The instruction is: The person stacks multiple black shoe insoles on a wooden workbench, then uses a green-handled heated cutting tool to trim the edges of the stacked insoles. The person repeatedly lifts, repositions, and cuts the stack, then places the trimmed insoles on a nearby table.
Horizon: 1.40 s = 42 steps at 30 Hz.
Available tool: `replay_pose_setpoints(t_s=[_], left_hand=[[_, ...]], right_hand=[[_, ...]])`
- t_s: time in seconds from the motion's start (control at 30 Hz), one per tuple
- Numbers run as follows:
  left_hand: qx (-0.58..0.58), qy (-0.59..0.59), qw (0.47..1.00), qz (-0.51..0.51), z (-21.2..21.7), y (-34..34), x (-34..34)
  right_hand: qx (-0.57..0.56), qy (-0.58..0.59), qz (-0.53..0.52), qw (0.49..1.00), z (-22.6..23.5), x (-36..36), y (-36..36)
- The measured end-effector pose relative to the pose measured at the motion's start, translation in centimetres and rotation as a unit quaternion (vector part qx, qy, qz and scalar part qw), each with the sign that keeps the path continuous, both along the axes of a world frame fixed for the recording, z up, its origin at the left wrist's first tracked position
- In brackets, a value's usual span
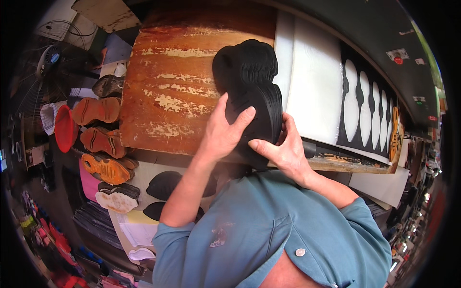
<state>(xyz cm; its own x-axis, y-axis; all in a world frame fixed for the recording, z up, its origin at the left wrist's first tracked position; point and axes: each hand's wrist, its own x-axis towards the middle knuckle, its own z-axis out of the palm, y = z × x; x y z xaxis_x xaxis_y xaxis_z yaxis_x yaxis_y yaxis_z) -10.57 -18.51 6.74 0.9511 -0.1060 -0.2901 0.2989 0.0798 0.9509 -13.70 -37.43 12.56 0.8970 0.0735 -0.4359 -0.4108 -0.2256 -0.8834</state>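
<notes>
A thick stack of black sole-shaped pieces (247, 72) lies fanned on the right part of a worn wooden board. My left hand (225, 128) is at the stack's left side, its thumb resting on the top piece and its fingers along the edge. On the opposite side, my right hand (283, 150) grips the near right edge, thumb on top and fingers curled round the side. Several thin layers show along the stack's right edge. The pieces' near end is partly hidden between my hands and my shirt.
The wooden board (163, 86) has peeling brown paint. Right of it lies a white sheet (314, 81) and a black sheet with sole-shaped cut-outs (359, 115). Sole-shaped cutting dies (98, 111) and a red bowl (65, 128) stand left. A machine (370, 33) with a red button (398, 60) overhangs the right.
</notes>
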Motion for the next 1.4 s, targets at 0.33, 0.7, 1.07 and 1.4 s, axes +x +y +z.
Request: replay_pose_setpoints(t_s=[0.33, 0.7, 1.07, 1.4], left_hand=[[0.274, -0.067, 0.955, -0.091, 0.1, 2.2, 0.0], [0.314, -0.189, 0.924, -0.104, -0.3, 1.8, -2.5], [0.414, -0.159, 0.887, -0.126, -0.7, 1.5, -2.2], [0.462, -0.178, 0.863, -0.102, -1.7, 2.9, -1.8]], right_hand=[[0.098, 0.117, 0.030, 0.988, -1.2, -2.6, 0.6], [0.009, 0.024, 0.272, 0.962, -2.0, 0.2, -3.5], [-0.159, -0.639, 0.136, 0.740, 12.2, 17.1, -8.8], [-0.496, -0.708, 0.088, 0.495, 21.9, 32.7, -9.1]])
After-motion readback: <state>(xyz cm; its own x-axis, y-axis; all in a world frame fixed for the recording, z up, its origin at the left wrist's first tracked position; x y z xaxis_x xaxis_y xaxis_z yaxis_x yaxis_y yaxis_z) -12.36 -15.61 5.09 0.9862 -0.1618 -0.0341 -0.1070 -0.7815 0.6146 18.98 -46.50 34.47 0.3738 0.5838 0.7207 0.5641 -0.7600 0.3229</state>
